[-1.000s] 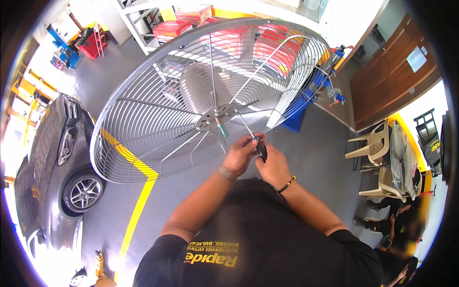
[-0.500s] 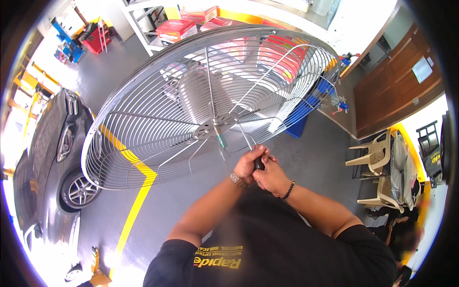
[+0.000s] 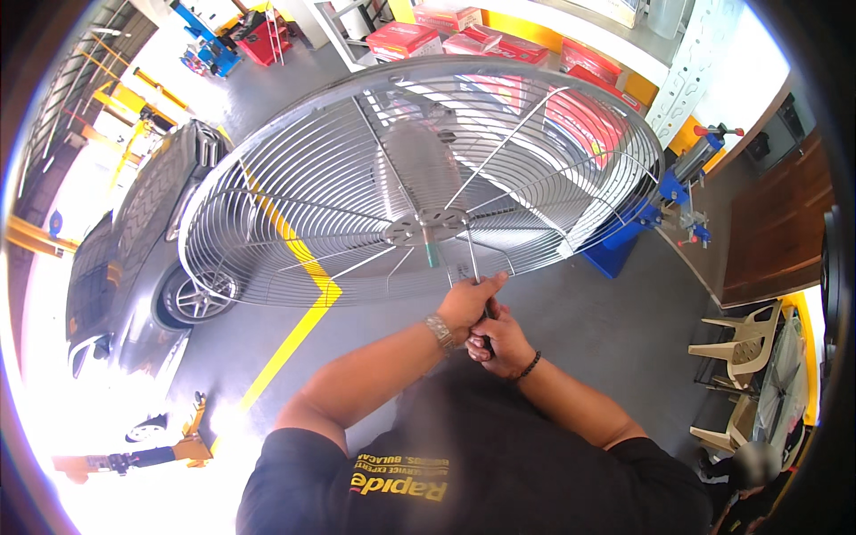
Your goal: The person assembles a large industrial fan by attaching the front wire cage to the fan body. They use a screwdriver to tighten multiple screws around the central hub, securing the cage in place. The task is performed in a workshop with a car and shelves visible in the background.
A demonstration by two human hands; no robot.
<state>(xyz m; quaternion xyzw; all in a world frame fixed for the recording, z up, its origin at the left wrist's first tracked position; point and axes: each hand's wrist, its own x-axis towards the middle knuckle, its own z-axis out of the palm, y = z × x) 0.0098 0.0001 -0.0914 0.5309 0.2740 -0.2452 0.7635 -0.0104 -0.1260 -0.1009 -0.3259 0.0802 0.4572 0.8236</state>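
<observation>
A large round wire fan cage (image 3: 294, 209) fills the upper middle, tilted in front of me. Behind its wires shows a grey motor housing (image 3: 415, 169), blurred. From the round hub plate (image 3: 406, 234) at its centre, a shaft with a green end (image 3: 432, 253) sticks out toward me. My left hand (image 3: 468, 305), above a metal watch, is closed round a black-handled tool just below the cage's near rim. It looks like a screwdriver (image 3: 489, 314). My right hand (image 3: 505, 346), with a beaded bracelet, grips the same handle underneath. Fingers hide most of the handle.
A dark car (image 3: 152, 259) stands left, beside a yellow floor line (image 3: 285, 348). Red boxes (image 3: 406, 40) sit beyond the cage. A blue vise-like stand (image 3: 624, 236) is right of it, with beige plastic chairs (image 3: 740, 343) farther right. A person (image 3: 753, 468) is at the lower right.
My view has shifted, so the cage and surroundings sit farther right. My right hand has moved lower relative to my left, and both stay closed on the handle.
</observation>
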